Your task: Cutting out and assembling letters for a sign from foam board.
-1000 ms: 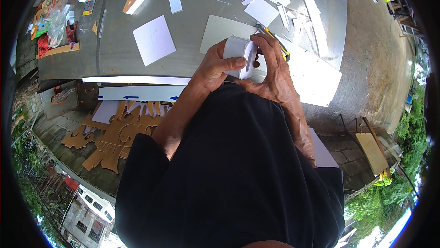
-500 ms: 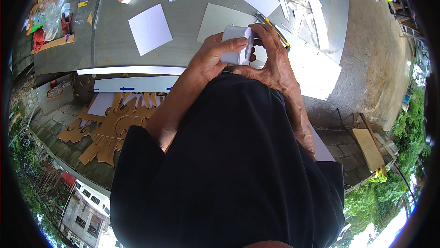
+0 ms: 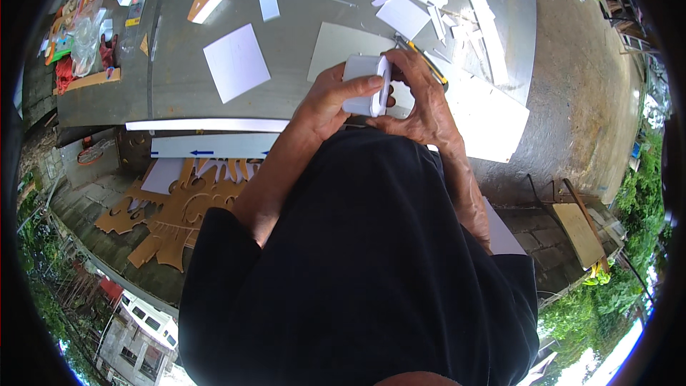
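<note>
Close to my body, over the near edge of the grey table [image 3: 179, 50], I hold a small white box with rounded corners [image 3: 363, 70]. My left hand [image 3: 325, 104] is closed round it, thumb lying across the face and fingertips showing past its right side. At the box's right side, my right hand [image 3: 426, 104] is curled, index finger at the upper corner and thumb near the lower one. What the box contains cannot be seen. Just beyond the right hand lies a yellow and black utility knife [image 3: 431, 67]. A pale grey sheet [image 3: 336, 43] lies behind the box.
White offcuts [image 3: 404, 14] and a long white strip [image 3: 482, 18] lie at the far right. A white square [image 3: 236, 63] is left of centre. Clear plastic bags [image 3: 86, 36] crowd the far left. Below the table edge are brown cut-out panels [image 3: 171, 218].
The whole view has shifted slightly, so the table and its things sit a little lower. Both hands keep about the same hold on the white box.
</note>
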Motion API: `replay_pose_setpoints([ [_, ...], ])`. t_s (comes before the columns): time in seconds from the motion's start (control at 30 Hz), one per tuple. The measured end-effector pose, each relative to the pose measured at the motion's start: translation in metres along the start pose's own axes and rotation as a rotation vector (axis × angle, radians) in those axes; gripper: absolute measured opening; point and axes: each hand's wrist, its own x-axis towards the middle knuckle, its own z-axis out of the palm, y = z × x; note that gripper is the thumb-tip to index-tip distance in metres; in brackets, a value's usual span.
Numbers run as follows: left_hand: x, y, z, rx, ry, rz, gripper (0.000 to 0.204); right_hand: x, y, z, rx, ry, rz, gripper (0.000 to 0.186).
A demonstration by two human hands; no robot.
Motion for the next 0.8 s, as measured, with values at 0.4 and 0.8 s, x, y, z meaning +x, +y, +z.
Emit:
replay_pose_setpoints([
  [0.4,0.015,0.046,0.019,0.447,0.195,0.365,0.068,0.023,-0.007,-0.006,0.312,0.021,0.022,0.085],
  [0.8,0.019,0.049,0.04,1.027,0.262,0.813,0.077,0.026,-0.027,-0.015,0.569,0.176,0.214,0.045],
])
